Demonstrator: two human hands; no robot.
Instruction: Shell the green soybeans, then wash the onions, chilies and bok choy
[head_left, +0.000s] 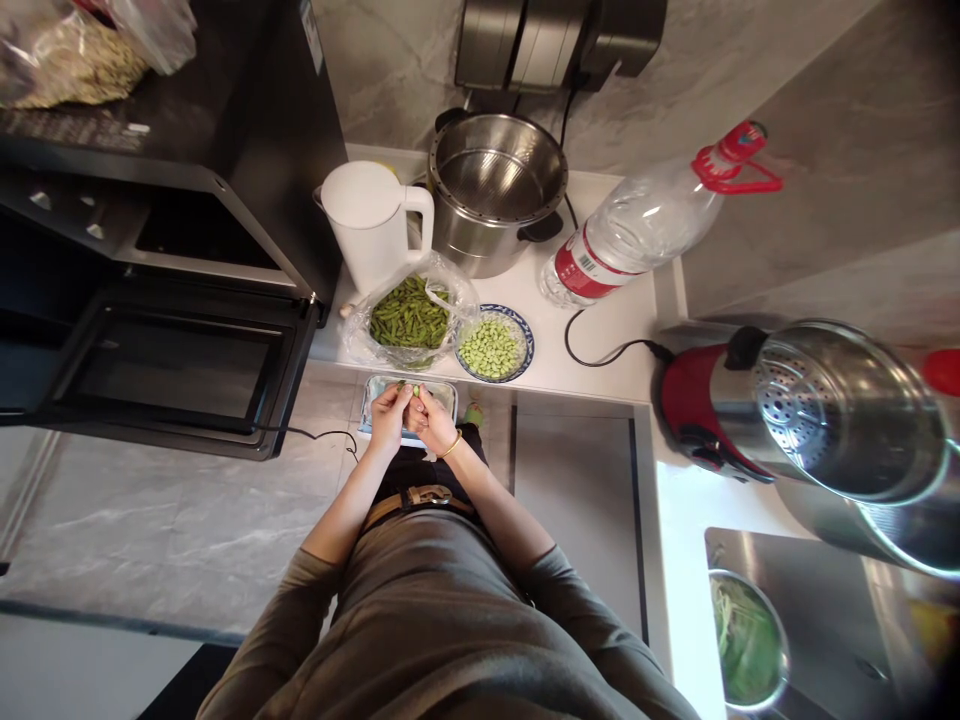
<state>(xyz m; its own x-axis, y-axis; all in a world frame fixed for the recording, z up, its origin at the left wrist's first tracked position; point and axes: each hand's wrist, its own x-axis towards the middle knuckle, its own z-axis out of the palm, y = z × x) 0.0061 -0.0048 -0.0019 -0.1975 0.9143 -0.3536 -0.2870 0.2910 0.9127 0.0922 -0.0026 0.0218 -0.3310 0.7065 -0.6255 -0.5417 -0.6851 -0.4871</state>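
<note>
Green pods (409,315) fill a clear plastic bag (358,345) at the centre of the frame, and beside it on the counter (577,365) a blue-rimmed plate (529,338) holds shelled beans (491,348). Just below these in the frame, the left hand (387,412) and right hand (433,420) meet over a pale tub (365,415), their fingertips pinching one small green bean (416,391) between them — too small to tell how its long axis lies. From the fingers, the bag lies straight up the frame, while the plate sits up and to the right, so the right hand is nearer the plate. Both forearms reach up from the lower frame and slant inward, wrists close together, with thumbs and forefingers drawn in tight — a bangle (452,444) circles the right wrist.
</note>
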